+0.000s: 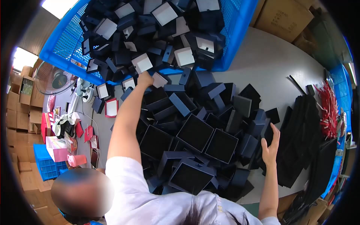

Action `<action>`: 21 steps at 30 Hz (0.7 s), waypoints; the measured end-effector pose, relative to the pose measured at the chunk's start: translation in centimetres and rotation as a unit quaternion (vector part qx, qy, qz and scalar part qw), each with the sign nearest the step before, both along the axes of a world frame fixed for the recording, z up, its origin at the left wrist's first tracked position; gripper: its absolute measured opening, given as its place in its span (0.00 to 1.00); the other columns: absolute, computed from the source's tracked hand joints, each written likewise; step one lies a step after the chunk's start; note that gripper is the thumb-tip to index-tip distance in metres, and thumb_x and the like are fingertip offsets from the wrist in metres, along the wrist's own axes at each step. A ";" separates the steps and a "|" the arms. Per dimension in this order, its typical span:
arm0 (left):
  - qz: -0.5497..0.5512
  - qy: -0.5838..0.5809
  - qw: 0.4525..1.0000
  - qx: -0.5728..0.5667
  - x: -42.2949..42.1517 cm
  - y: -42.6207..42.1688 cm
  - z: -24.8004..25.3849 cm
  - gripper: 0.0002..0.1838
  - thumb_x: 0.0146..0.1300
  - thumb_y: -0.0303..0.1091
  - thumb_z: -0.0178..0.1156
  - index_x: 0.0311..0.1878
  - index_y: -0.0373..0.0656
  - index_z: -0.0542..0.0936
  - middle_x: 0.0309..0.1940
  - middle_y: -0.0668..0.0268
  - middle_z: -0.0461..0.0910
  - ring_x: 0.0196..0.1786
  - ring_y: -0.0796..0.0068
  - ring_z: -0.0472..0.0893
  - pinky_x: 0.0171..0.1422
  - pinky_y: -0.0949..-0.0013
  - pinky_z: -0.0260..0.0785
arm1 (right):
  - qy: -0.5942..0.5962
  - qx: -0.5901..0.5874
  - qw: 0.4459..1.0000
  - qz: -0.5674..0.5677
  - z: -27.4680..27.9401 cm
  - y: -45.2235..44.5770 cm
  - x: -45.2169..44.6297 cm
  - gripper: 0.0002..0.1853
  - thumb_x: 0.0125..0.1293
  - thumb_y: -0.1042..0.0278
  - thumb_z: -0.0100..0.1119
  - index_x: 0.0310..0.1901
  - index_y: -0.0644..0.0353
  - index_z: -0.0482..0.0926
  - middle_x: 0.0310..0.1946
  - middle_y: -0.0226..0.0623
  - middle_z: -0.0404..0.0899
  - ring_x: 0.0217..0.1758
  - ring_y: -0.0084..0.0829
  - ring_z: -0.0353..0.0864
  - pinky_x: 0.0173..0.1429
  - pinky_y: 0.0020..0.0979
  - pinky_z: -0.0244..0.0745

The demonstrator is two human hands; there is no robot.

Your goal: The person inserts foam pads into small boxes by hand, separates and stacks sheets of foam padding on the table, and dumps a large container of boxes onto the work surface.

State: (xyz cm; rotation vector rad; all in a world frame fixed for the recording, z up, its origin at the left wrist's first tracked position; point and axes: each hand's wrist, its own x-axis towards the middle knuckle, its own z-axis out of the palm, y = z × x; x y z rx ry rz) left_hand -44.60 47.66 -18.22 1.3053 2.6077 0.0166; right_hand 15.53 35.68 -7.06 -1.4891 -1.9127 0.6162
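Observation:
Stretched out at the near rim of the crate, my left hand (145, 79) has its fingers curled at the lower edge of a small dark box with a white lining (142, 63). The fingertips are partly hidden. My right hand (270, 148) is beside the right edge of the pile, thumb and fingers apart, against a dark box piece (266, 131). Between my arms lies a heap of navy boxes, among them a black-lined open box (195, 132) and another black-lined box (221, 145). They overlap at many angles.
A blue plastic crate (236, 35) full of small boxes stands at the back. Black strips (296, 142) and red ribbons (327, 108) lie on the right of the grey table (277, 63). A fan (56, 78) and another person (82, 193) are at left.

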 end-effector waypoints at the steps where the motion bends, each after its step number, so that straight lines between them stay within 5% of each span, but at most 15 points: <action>1: 0.022 0.005 0.999 0.045 0.1 -0.1 0.8 0.22 0.54 0.37 0.57 0.51 0.38 0.80 0.42 0.45 0.82 0.48 0.48 0.82 0.51 0.56 0.76 | 0.000 -0.006 1.000 -0.003 0.5 0.3 -0.9 0.32 0.54 0.65 0.60 0.63 0.61 0.67 0.60 0.47 0.65 0.65 0.46 0.64 0.71 0.40 0.56; 3: 0.139 -0.229 0.956 0.117 3.8 -1.5 9.9 0.26 0.56 0.26 0.48 0.60 0.35 0.72 0.46 0.42 0.80 0.51 0.54 0.82 0.46 0.61 0.78 | 0.053 0.024 0.998 0.015 1.6 0.8 -2.8 0.32 0.52 0.65 0.61 0.62 0.62 0.68 0.61 0.47 0.65 0.65 0.46 0.65 0.70 0.41 0.57; 5: 0.075 -0.285 0.928 0.226 8.3 -5.0 16.2 0.36 0.52 0.18 0.42 0.70 0.41 0.59 0.47 0.41 0.78 0.46 0.53 0.84 0.37 0.63 0.79 | 0.076 0.079 0.993 0.046 3.5 1.2 -6.2 0.33 0.50 0.64 0.64 0.60 0.60 0.70 0.60 0.47 0.65 0.63 0.46 0.66 0.68 0.41 0.60; 7: -0.047 -0.311 0.911 0.268 13.8 -8.6 21.1 0.43 0.51 0.14 0.38 0.75 0.49 0.50 0.56 0.43 0.73 0.51 0.53 0.81 0.49 0.62 0.76 | 0.088 0.117 0.985 0.086 6.5 1.1 -10.6 0.35 0.47 0.62 0.68 0.60 0.56 0.71 0.59 0.47 0.66 0.62 0.47 0.66 0.66 0.41 0.62; 9: -0.331 -0.160 0.862 0.350 15.9 -11.0 20.5 0.38 0.58 0.18 0.41 0.74 0.50 0.53 0.63 0.47 0.67 0.59 0.54 0.75 0.63 0.62 0.67 | 0.092 0.174 0.972 0.130 8.1 1.0 -14.3 0.37 0.45 0.58 0.72 0.60 0.53 0.72 0.59 0.46 0.65 0.62 0.48 0.66 0.67 0.43 0.61; 11: -0.251 -0.395 0.834 0.291 21.8 -14.0 23.1 0.27 0.70 0.28 0.43 0.72 0.46 0.56 0.63 0.53 0.66 0.64 0.61 0.68 0.71 0.65 0.55 | 0.064 0.213 0.959 0.175 9.8 0.4 -17.0 0.36 0.48 0.52 0.71 0.61 0.52 0.72 0.62 0.47 0.63 0.66 0.50 0.62 0.71 0.47 0.54; 13: -0.208 -0.563 0.752 0.272 24.3 -15.6 22.9 0.22 0.76 0.40 0.40 0.69 0.45 0.60 0.61 0.58 0.67 0.63 0.66 0.67 0.69 0.68 0.56 | -0.021 0.216 0.949 0.228 10.3 -0.5 -18.5 0.33 0.58 0.45 0.62 0.64 0.49 0.69 0.68 0.46 0.57 0.73 0.51 0.53 0.75 0.50 0.45; 14: -0.191 -0.547 0.761 0.291 25.6 -16.2 23.3 0.21 0.78 0.44 0.36 0.67 0.47 0.61 0.58 0.62 0.67 0.61 0.71 0.67 0.68 0.70 0.56 | -0.006 0.205 0.949 0.238 10.0 -0.8 -18.5 0.32 0.66 0.40 0.51 0.66 0.49 0.66 0.72 0.44 0.52 0.77 0.49 0.46 0.77 0.53 0.35; 17: -0.075 -0.690 0.681 0.231 27.5 -17.4 24.8 0.19 0.77 0.43 0.39 0.66 0.50 0.61 0.57 0.63 0.68 0.58 0.76 0.69 0.62 0.73 0.63 | 0.082 0.207 0.937 0.268 10.4 -1.3 -16.7 0.30 0.69 0.48 0.48 0.66 0.58 0.61 0.70 0.43 0.58 0.76 0.41 0.53 0.77 0.54 0.31; 19: -0.114 -0.693 0.667 0.250 27.7 -17.2 24.0 0.17 0.77 0.41 0.40 0.65 0.51 0.64 0.55 0.65 0.69 0.55 0.77 0.71 0.60 0.74 0.64 | 0.159 0.199 0.917 0.307 10.5 -2.3 -15.4 0.26 0.71 0.53 0.46 0.65 0.58 0.61 0.69 0.43 0.61 0.75 0.39 0.55 0.77 0.53 0.29; 21: -0.109 -0.659 0.706 0.236 28.0 -17.1 23.7 0.17 0.76 0.39 0.41 0.65 0.51 0.65 0.52 0.66 0.71 0.53 0.78 0.71 0.60 0.74 0.63 | 0.208 0.173 0.912 0.309 10.1 -2.9 -14.3 0.24 0.70 0.57 0.47 0.63 0.57 0.63 0.68 0.44 0.62 0.75 0.44 0.56 0.77 0.53 0.32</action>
